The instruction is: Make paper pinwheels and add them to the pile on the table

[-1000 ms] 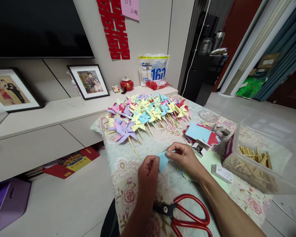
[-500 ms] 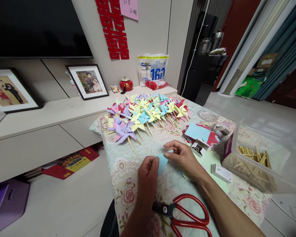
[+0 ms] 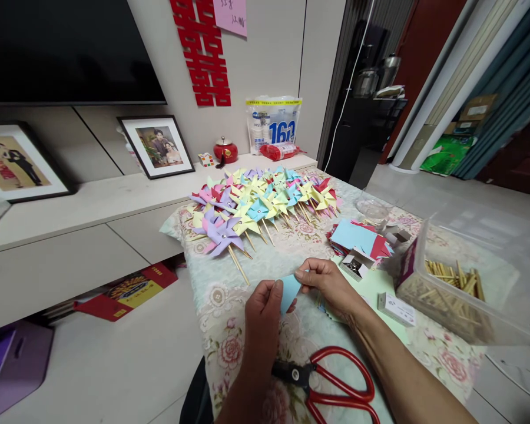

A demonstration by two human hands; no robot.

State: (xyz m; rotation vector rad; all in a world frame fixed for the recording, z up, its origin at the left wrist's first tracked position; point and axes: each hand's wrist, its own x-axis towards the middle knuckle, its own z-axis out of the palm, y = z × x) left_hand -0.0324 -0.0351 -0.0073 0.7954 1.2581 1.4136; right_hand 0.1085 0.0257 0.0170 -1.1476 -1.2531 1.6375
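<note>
Both hands pinch one light-blue paper piece (image 3: 290, 290) just above the tabletop (image 3: 229, 282), my left hand (image 3: 264, 312) on its near edge, my right hand (image 3: 329, 282) on its top corner; I judge folding under way, needing a clean crease next.

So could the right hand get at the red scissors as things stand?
Probably yes, once it lets go: the right hand pinches the blue paper with the left hand; the red scissors lie uncovered just under its forearm.
</note>
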